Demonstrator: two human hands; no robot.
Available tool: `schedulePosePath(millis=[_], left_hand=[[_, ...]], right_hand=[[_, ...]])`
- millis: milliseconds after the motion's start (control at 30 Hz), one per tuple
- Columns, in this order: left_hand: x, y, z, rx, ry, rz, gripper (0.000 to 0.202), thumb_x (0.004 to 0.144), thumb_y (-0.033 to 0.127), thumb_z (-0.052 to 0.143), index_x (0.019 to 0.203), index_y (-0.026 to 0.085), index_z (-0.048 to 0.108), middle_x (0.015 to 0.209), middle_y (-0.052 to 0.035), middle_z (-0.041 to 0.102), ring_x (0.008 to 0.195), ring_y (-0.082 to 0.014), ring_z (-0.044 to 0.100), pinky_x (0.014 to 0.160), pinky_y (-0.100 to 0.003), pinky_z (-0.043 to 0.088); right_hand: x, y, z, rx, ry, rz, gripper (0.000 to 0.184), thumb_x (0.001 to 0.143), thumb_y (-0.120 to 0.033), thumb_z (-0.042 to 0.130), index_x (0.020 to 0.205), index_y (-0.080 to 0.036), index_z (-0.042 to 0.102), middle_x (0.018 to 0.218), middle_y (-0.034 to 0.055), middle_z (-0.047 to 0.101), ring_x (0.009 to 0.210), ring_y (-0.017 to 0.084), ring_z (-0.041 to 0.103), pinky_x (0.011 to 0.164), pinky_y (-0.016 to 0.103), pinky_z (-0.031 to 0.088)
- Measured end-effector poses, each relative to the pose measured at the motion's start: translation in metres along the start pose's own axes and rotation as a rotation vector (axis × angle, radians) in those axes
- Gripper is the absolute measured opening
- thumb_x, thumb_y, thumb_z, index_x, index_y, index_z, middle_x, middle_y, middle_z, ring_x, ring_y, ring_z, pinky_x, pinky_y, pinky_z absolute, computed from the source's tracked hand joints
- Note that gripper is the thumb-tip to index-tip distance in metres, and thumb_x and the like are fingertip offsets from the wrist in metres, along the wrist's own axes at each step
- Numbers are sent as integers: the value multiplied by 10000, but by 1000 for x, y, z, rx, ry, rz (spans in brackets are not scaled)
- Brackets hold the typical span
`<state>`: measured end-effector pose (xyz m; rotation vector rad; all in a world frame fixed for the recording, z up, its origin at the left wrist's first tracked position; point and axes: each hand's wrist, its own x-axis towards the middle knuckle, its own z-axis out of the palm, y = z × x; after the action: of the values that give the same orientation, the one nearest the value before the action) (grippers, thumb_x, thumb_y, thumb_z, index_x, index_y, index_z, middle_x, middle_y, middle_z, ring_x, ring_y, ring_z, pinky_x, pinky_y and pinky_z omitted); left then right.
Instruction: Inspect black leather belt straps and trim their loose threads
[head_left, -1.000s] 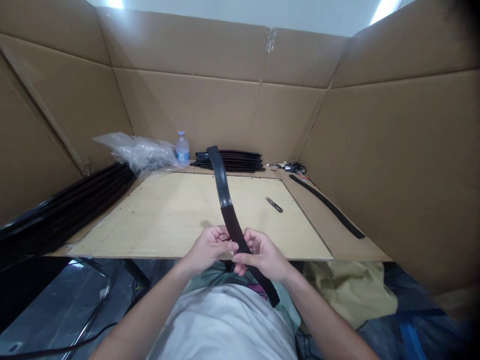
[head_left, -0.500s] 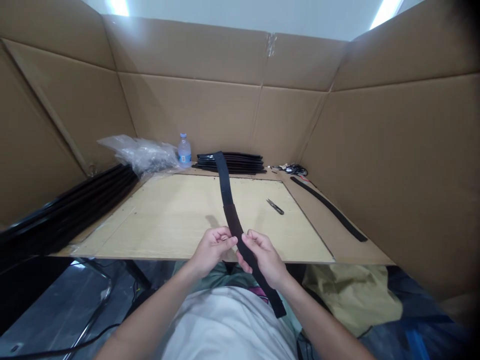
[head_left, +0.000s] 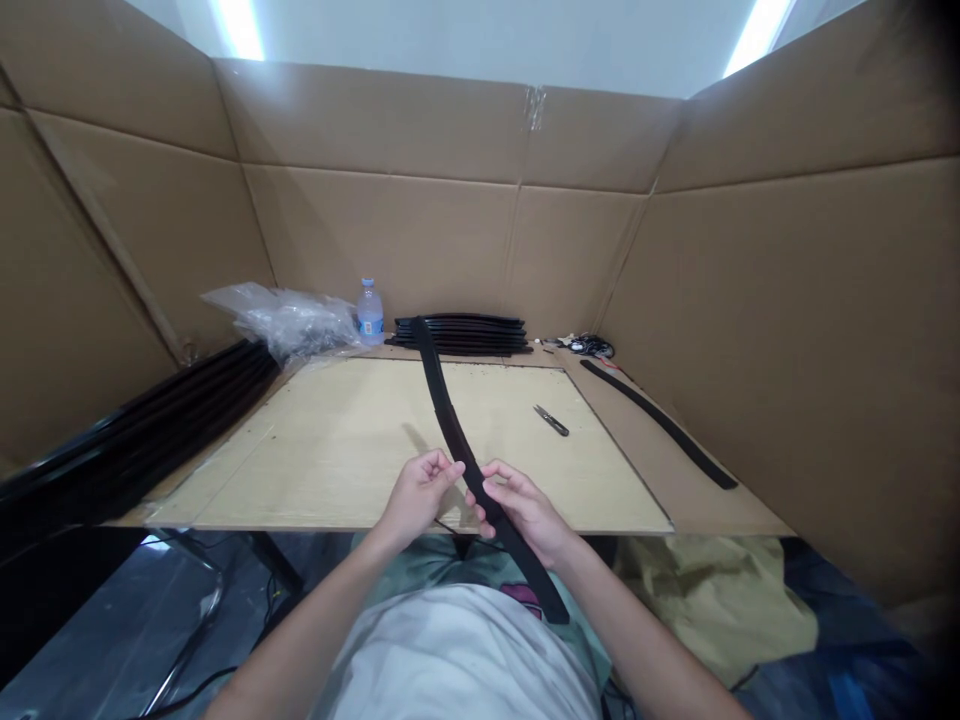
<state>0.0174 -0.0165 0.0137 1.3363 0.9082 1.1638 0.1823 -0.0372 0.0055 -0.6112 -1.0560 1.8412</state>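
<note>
A long, curved black strip (head_left: pixel 448 420) rises from my lap over the wooden board (head_left: pixel 337 440), its far end pointing toward the back. My left hand (head_left: pixel 416 497) pinches it from the left with closed fingers. On the right side my right hand (head_left: pixel 525 510) holds the same strip, fingers curled around it. The strip's near end (head_left: pixel 551 605) hangs down past my shirt.
Small snips (head_left: pixel 551 420) lie on the board to the right. A stack of black strips (head_left: pixel 465 335) sits at the back, beside a water bottle (head_left: pixel 369 312) and a plastic bag (head_left: pixel 289 320). Long black strips (head_left: pixel 135 430) lie left; one strip (head_left: pixel 660 425) lies right. Cardboard walls surround.
The strip has turned in my hands, from showing its broad face to nearly edge-on, and its far end has dropped lower. Both hands keep their hold near the table's front edge.
</note>
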Motion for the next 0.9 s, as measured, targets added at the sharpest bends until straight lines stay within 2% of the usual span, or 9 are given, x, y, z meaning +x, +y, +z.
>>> schedulePosePath(millis=[133, 233, 300, 367, 467, 633, 700, 800, 900], left_hand=[[0, 1, 1, 26, -127, 23, 256, 784, 359, 578, 680, 126, 550, 628, -27, 625, 567, -129, 567, 554, -222, 416], [-1, 4, -1, 17, -203, 36, 224, 760, 328, 615, 813, 111, 616, 726, -49, 657, 687, -166, 604, 636, -244, 442], [-1, 3, -2, 31, -210, 41, 242, 760, 329, 615, 846, 104, 640, 752, -55, 662, 709, -164, 594, 637, -236, 433], [-1, 2, -4, 38, -186, 23, 262, 758, 350, 614, 816, 97, 653, 707, -48, 647, 639, -142, 562, 572, -219, 406], [0, -2, -8, 38, -124, -10, 283, 725, 380, 641, 705, 98, 637, 559, -8, 570, 477, -89, 450, 458, -199, 319], [4, -3, -17, 2, -16, -37, 361, 695, 423, 659, 558, 131, 496, 425, 64, 365, 380, -44, 266, 386, -192, 197], [6, -3, -19, 15, 21, -46, 382, 697, 440, 650, 551, 141, 463, 424, 69, 338, 381, -44, 258, 380, -188, 185], [9, -6, -19, 3, 61, -63, 397, 720, 466, 617, 562, 150, 436, 440, 72, 320, 379, -39, 245, 373, -179, 168], [12, -12, -19, -63, 93, -98, 407, 731, 492, 593, 576, 157, 419, 444, 86, 268, 362, -30, 194, 360, -178, 120]], right_hand=[[3, 3, -3, -73, 31, -31, 265, 753, -289, 660, 947, -180, 516, 757, 29, 606, 589, 105, 510, 426, 183, 429], [4, 5, -1, -100, 54, -40, 341, 709, -259, 705, 998, -190, 539, 749, -4, 574, 547, 77, 482, 388, 155, 406], [4, 6, 0, -113, 70, -36, 420, 669, -235, 738, 1037, -208, 538, 790, -18, 567, 485, 45, 448, 363, 145, 392], [3, 6, 0, -137, 55, -9, 444, 650, -224, 751, 1042, -192, 545, 767, -25, 562, 437, 30, 423, 344, 146, 393], [1, 1, -3, -198, -31, 83, 414, 687, -256, 723, 1043, -138, 547, 608, -41, 535, 393, 49, 440, 319, 151, 392], [-3, -10, -13, -242, -149, 175, 571, 726, -336, 685, 1208, -171, 427, 566, -35, 573, 349, 69, 470, 307, 143, 332], [-2, -11, -17, -181, -126, 173, 528, 761, -403, 637, 1199, -190, 435, 553, -38, 558, 358, 66, 457, 329, 146, 313], [4, -7, -20, -63, -70, 163, 423, 798, -473, 562, 1104, -184, 523, 593, -13, 558, 424, 73, 463, 389, 166, 323], [8, -4, -22, -24, -55, 143, 395, 770, -382, 624, 1096, -167, 565, 645, 2, 569, 491, 77, 475, 450, 178, 332]])
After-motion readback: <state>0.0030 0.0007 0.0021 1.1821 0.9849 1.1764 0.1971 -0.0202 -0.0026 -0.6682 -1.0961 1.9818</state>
